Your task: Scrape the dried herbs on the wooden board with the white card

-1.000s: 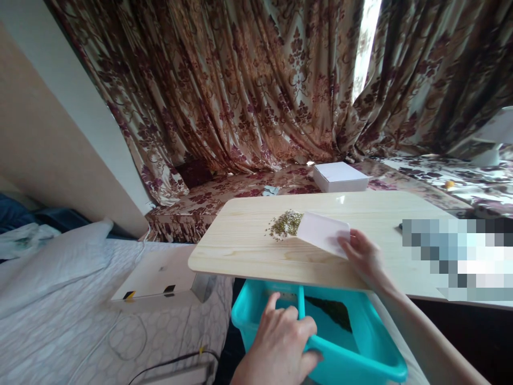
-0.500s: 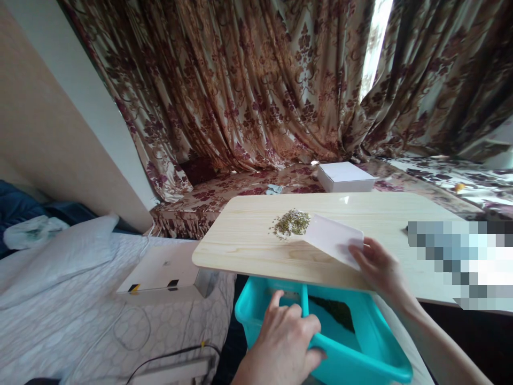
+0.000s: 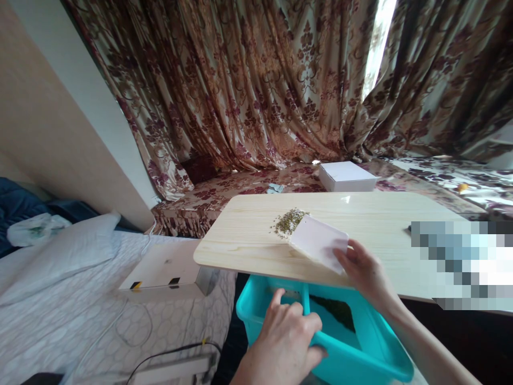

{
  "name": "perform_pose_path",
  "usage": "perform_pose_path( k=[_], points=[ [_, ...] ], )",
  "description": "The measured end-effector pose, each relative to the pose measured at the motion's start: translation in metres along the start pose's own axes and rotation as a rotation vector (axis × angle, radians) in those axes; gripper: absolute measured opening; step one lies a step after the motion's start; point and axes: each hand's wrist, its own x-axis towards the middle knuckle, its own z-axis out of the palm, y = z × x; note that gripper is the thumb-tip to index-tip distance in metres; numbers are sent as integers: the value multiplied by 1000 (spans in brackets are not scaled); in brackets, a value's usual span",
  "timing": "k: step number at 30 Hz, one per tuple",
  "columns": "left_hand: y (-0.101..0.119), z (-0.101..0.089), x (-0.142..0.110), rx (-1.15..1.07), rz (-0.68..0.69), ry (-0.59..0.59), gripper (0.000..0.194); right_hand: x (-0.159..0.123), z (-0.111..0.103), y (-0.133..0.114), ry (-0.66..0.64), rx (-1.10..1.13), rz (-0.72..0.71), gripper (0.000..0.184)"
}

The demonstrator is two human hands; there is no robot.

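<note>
My right hand (image 3: 366, 272) pinches the near right end of a thin white plastic sheet (image 3: 316, 240) with rounded corners. The sheet slants over the light wooden tabletop (image 3: 240, 251), its far left edge against a heap of small green and white grains (image 3: 290, 220) and covering part of it. Below the table's near edge is a turquoise bin (image 3: 360, 353) with a divider. My left hand (image 3: 286, 331) is closed over the bin's near rim by that divider, index finger stretched into the left compartment. Dark greenish material (image 3: 336, 311) lies in the right compartment.
Behind the table a white box (image 3: 348, 175) rests on a patterned ledge (image 3: 224, 192) before curtains. To the left, a bed (image 3: 92, 267) carries a flat white case (image 3: 164, 267) and cables. A blurred patch (image 3: 452, 256) hides something at the table's right.
My right hand and the white sheet have shifted left and slightly nearer, and the sheet covers more of the grain heap's right side. My left hand stays on the bin.
</note>
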Motion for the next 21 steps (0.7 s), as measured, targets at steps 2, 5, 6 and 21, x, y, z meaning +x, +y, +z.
perform_pose_path(
  k=[2, 5, 6, 21],
  points=[
    [0, 0, 0, 5, 8, 9, 17, 7, -4, 4, 28, -10, 3, 24],
    [0, 0, 1, 17, 11, 12, 18, 11, -6, 5, -3, 11, 22, 25],
    [0, 0, 1, 24, 9, 10, 18, 10, -5, 2, -30, 30, 22, 25],
    [-2, 0, 0, 72, 18, 27, 19, -22, 6, -33, -266, 96, -20, 28]
  ],
)
